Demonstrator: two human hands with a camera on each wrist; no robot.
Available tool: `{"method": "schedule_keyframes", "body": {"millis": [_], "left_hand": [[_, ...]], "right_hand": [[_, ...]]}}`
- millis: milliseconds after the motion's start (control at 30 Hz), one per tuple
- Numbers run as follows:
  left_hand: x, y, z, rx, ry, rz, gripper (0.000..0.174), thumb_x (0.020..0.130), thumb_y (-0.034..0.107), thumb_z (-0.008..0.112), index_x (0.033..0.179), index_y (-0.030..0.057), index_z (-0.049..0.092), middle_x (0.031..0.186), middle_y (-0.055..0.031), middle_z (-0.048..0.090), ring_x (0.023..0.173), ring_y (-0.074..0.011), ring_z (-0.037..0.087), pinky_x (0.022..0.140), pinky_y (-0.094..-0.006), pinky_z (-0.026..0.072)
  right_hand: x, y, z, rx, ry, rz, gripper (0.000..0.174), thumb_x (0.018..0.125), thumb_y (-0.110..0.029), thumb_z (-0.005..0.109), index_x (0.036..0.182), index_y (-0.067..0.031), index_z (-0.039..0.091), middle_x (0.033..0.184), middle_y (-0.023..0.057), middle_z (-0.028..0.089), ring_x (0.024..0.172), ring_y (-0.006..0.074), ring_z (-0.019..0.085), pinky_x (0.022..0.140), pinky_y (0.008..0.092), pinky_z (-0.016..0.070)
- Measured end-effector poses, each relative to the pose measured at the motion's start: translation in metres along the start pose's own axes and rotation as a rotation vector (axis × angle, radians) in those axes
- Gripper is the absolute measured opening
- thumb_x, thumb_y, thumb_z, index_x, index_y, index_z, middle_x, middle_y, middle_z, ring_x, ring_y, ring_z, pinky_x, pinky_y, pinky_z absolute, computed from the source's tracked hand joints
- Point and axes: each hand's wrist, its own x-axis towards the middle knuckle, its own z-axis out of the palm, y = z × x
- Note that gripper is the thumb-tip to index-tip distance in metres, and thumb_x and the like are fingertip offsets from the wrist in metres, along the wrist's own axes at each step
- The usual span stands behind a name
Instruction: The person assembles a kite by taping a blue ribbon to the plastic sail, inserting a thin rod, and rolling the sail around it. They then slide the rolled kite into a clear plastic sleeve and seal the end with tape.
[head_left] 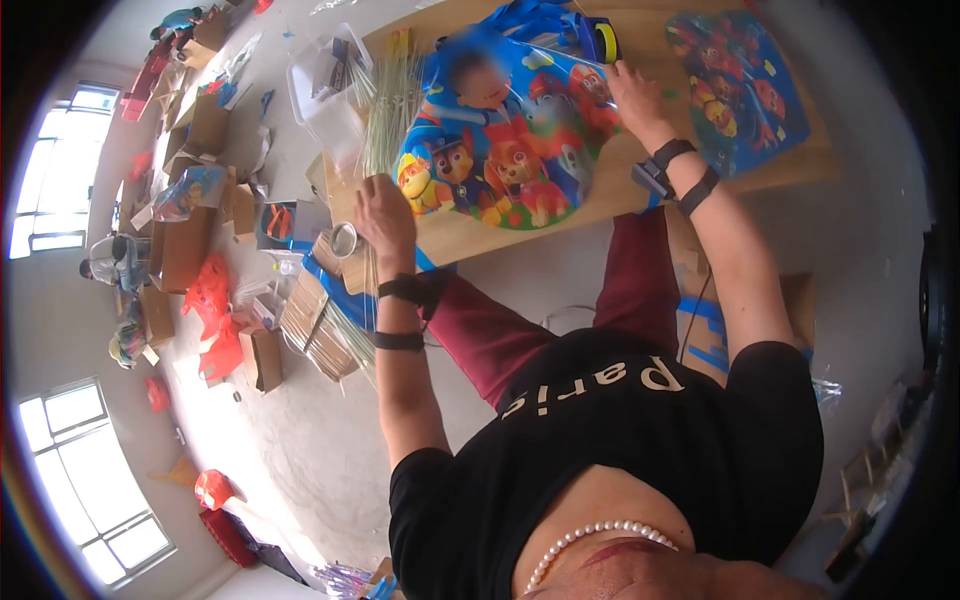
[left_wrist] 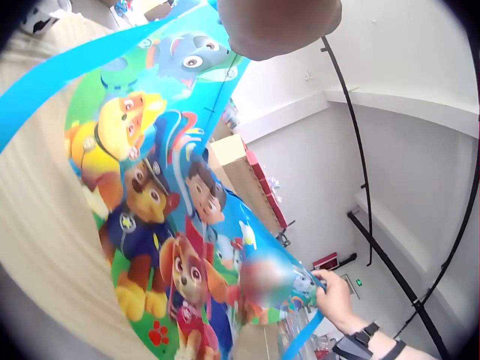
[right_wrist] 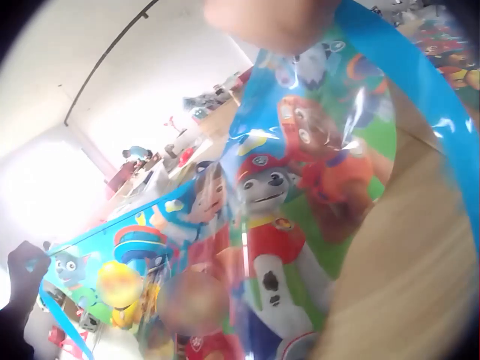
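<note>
A printed plastic sheet [head_left: 520, 170] with cartoon dogs and blue ribbon strips is spread out between the two hands over the wooden table [head_left: 800, 165]. At its left corner my left hand [head_left: 385, 220] pinches the edge, as the right wrist view also shows. My right hand [head_left: 637, 98] pinches the opposite corner, beside a blue ribbon strip [right_wrist: 427, 97]. In the left wrist view the sheet [left_wrist: 142, 195] hangs taut between the hands, rising off the table. A yellow-and-black roll [head_left: 606, 42] stands just beyond the right fingers.
Another printed sheet [head_left: 740, 90] lies at the table's right. Thin pale rods [head_left: 390, 120] lie near a clear plastic bin [head_left: 330, 85] on the left. A round roll [head_left: 344, 238] sits by the left hand. Cardboard boxes [head_left: 185, 245] and red bags [head_left: 207, 300] cover the floor.
</note>
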Motion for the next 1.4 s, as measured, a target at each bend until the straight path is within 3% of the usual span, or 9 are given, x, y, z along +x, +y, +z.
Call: {"method": "schedule_keyframes", "body": {"millis": [167, 300, 467, 600, 933, 1200, 1267, 1367, 1400], "left_hand": [[-0.053, 0.068, 0.023, -0.291, -0.285, -0.207, 0.02, 0.092, 0.019, 0.069, 0.107, 0.0068, 0.063, 0.1, -0.0132, 0.066, 0.096, -0.0349, 0.066, 0.08, -0.0452, 0.053], [-0.096, 0.094, 0.047, -0.437, -0.399, -0.11, 0.051, 0.093, 0.034, 0.071, 0.134, 0.0056, 0.06, 0.131, -0.0172, 0.064, 0.122, -0.0385, 0.059, 0.104, -0.0513, 0.0444], [-0.125, 0.094, 0.072, -0.227, -0.587, 0.008, 0.07, 0.097, 0.052, 0.062, 0.151, 0.0091, 0.05, 0.16, -0.0171, 0.044, 0.151, -0.0393, 0.033, 0.119, -0.0618, 0.0231], [-0.126, 0.086, 0.079, -0.237, -0.511, 0.063, 0.065, 0.097, 0.051, 0.063, 0.15, 0.0155, 0.052, 0.159, -0.0145, 0.046, 0.149, -0.0423, 0.035, 0.116, -0.0624, 0.0285], [-0.102, 0.061, 0.085, -0.447, -0.454, 0.198, 0.047, 0.096, 0.024, 0.07, 0.139, 0.0065, 0.061, 0.144, -0.0229, 0.058, 0.135, -0.0443, 0.052, 0.109, -0.0503, 0.045], [-0.079, 0.161, 0.048, -0.594, -0.46, 0.175, 0.017, 0.09, 0.007, 0.075, 0.107, 0.0021, 0.074, 0.096, -0.0107, 0.075, 0.085, -0.0221, 0.073, 0.08, -0.0342, 0.0578], [-0.081, 0.193, 0.047, -0.759, -0.517, 0.231, 0.01, 0.093, 0.006, 0.072, 0.102, 0.002, 0.074, 0.092, -0.0117, 0.075, 0.08, -0.0254, 0.072, 0.07, -0.0361, 0.0562], [-0.087, 0.241, 0.034, -0.828, -0.629, 0.261, 0.008, 0.095, 0.005, 0.069, 0.1, 0.0016, 0.074, 0.088, -0.0113, 0.076, 0.079, -0.0226, 0.075, 0.068, -0.0323, 0.0578], [-0.088, 0.253, 0.03, -0.856, -0.706, 0.247, 0.009, 0.096, 0.005, 0.068, 0.102, 0.0015, 0.074, 0.089, -0.0119, 0.076, 0.08, -0.0221, 0.077, 0.068, -0.0318, 0.0584]], "right_hand": [[-0.044, -0.055, 0.008, 0.138, -0.085, -0.022, 0.035, 0.098, -0.021, 0.057, 0.131, -0.0069, 0.06, 0.105, 0.0125, 0.068, 0.09, 0.0323, 0.071, 0.075, 0.0475, 0.0548], [-0.089, -0.093, 0.012, 0.605, -0.063, -0.095, 0.051, 0.096, -0.029, 0.068, 0.135, 0.0013, 0.055, 0.107, 0.0195, 0.068, 0.096, 0.0383, 0.067, 0.084, 0.0472, 0.053], [-0.143, -0.127, 0.035, 0.469, -0.201, -0.134, 0.064, 0.098, -0.042, 0.063, 0.148, -0.0035, 0.049, 0.151, 0.0168, 0.05, 0.143, 0.034, 0.044, 0.117, 0.0541, 0.0333], [-0.153, -0.126, 0.04, 0.502, -0.173, -0.103, 0.068, 0.097, -0.045, 0.063, 0.151, -0.0058, 0.048, 0.162, 0.0149, 0.039, 0.153, 0.0339, 0.031, 0.122, 0.0558, 0.0254], [-0.19, -0.097, -0.019, 0.745, 0.088, 0.095, 0.044, 0.099, -0.031, 0.065, 0.137, -0.009, 0.061, 0.145, 0.0121, 0.056, 0.138, 0.0279, 0.05, 0.113, 0.0517, 0.038], [-0.414, -0.01, 0.059, 0.902, 0.215, 1.114, 0.021, 0.098, -0.011, 0.062, 0.118, -0.0056, 0.066, 0.11, 0.0168, 0.069, 0.104, 0.0388, 0.065, 0.09, 0.0458, 0.053], [-0.476, 0.001, 0.075, 0.701, -0.068, 1.362, 0.024, 0.1, -0.017, 0.054, 0.111, -0.0035, 0.07, 0.112, 0.0206, 0.069, 0.107, 0.041, 0.064, 0.095, 0.0489, 0.0503], [-0.608, 0.006, 0.157, 0.502, -0.336, 1.174, 0.029, 0.099, -0.022, 0.053, 0.111, -0.003, 0.072, 0.117, 0.0214, 0.069, 0.111, 0.0415, 0.064, 0.099, 0.0471, 0.0501], [-0.635, 0.004, 0.175, 0.704, -0.261, 1.459, 0.033, 0.097, -0.025, 0.058, 0.117, -0.0021, 0.07, 0.123, 0.0218, 0.068, 0.115, 0.0403, 0.063, 0.103, 0.0459, 0.0492]]}}
